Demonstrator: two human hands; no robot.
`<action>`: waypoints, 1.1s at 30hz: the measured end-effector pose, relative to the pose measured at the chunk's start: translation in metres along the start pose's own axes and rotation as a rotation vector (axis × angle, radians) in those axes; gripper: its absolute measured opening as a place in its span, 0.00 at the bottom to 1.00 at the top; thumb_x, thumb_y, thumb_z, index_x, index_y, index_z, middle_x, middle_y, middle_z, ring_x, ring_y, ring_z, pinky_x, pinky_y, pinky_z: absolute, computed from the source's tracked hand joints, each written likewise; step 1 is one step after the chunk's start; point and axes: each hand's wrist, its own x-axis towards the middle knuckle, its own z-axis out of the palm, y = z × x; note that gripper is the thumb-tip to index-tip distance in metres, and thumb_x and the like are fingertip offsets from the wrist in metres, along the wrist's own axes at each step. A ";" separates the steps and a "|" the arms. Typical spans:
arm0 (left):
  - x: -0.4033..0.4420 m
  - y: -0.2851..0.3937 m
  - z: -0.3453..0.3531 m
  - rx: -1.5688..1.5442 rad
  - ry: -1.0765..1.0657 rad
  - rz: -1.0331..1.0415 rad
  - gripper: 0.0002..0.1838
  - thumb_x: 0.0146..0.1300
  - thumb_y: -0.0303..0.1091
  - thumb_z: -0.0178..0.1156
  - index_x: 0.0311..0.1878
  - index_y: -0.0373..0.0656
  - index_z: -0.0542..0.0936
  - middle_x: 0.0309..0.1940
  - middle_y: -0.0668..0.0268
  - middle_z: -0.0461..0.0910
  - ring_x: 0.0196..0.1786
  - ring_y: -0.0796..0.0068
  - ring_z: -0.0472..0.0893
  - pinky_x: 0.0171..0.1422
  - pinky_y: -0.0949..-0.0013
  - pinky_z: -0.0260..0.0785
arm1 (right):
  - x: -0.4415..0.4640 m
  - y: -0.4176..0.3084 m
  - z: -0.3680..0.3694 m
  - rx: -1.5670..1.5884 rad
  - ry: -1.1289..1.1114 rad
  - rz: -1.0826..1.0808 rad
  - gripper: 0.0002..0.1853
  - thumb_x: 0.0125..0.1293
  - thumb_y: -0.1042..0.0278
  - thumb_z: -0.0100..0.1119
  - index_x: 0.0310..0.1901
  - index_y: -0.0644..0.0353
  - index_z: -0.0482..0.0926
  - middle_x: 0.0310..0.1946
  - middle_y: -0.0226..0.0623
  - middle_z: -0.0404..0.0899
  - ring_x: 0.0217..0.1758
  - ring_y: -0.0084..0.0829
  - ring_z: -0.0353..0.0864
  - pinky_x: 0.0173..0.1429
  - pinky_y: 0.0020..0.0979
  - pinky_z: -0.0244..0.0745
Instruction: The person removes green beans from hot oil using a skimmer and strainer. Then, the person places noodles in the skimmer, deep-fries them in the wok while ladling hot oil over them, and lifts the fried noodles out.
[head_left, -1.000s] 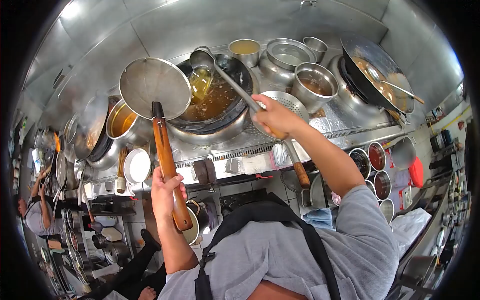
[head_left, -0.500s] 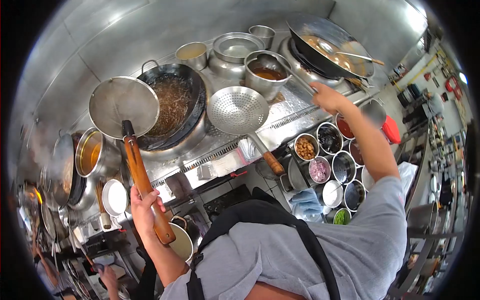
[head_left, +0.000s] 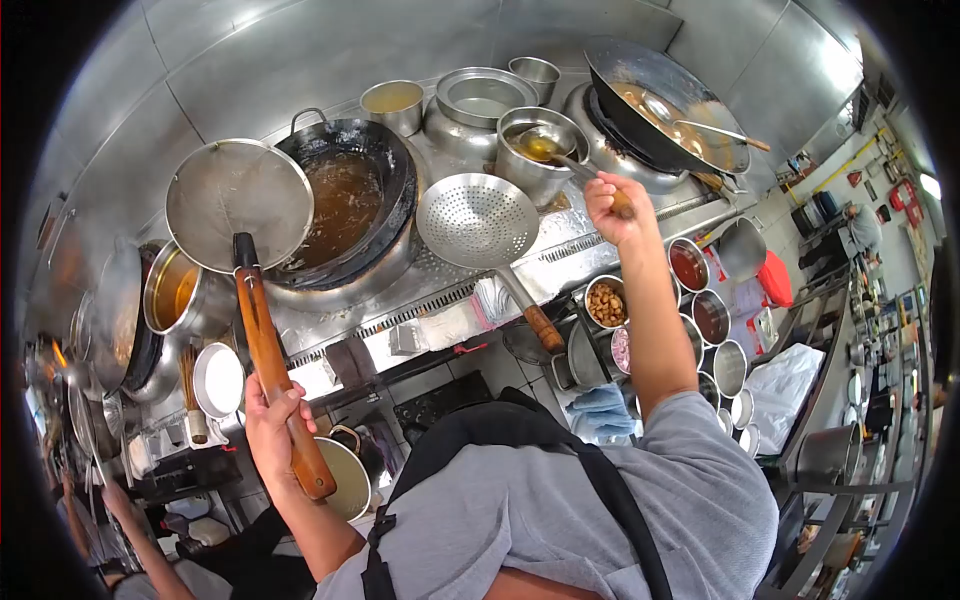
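Note:
My left hand is closed round the wooden handle of a wide fine-mesh strainer. The mesh is held above the left part of the wok, which contains brown oil with foam at its edges. In my right hand is the handle of a ladle. Its bowl sits inside the mouth of a metal pot and shows yellowish liquid. Between the two hands, a perforated metal skimmer rests on the stove with its wooden handle over the front edge.
A large wok with broth and another ladle stands at the back right. Several seasoning tubs line the right side, one with brown fried pieces. A pot of orange liquid is at left. Another person's arm shows at lower left.
My right hand has come left and nearer to me, and the ladle's bowl now holds yellowish liquid. The strainer has shifted slightly left. The wok's oil looks less bubbly.

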 end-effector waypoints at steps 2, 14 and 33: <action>-0.003 -0.002 -0.005 0.023 0.014 0.010 0.18 0.56 0.25 0.60 0.50 0.39 0.68 0.32 0.63 0.75 0.23 0.77 0.74 0.22 0.74 0.71 | -0.012 0.003 0.010 -0.112 0.044 -0.037 0.08 0.68 0.73 0.51 0.31 0.64 0.66 0.23 0.30 0.69 0.18 0.19 0.69 0.19 0.19 0.65; -0.011 -0.003 0.005 0.094 0.113 0.006 0.16 0.56 0.24 0.60 0.46 0.39 0.68 0.27 0.66 0.73 0.22 0.77 0.74 0.22 0.73 0.70 | -0.027 0.081 0.092 -0.091 -0.427 0.202 0.08 0.69 0.71 0.50 0.33 0.65 0.69 0.23 0.28 0.69 0.21 0.19 0.69 0.22 0.21 0.65; 0.009 -0.009 0.047 0.144 0.176 0.006 0.21 0.54 0.21 0.59 0.51 0.38 0.68 0.27 0.64 0.74 0.22 0.75 0.76 0.22 0.71 0.72 | 0.129 0.022 0.067 -1.721 -0.239 -0.320 0.35 0.61 0.72 0.59 0.69 0.59 0.58 0.29 0.33 0.74 0.18 0.23 0.70 0.20 0.29 0.67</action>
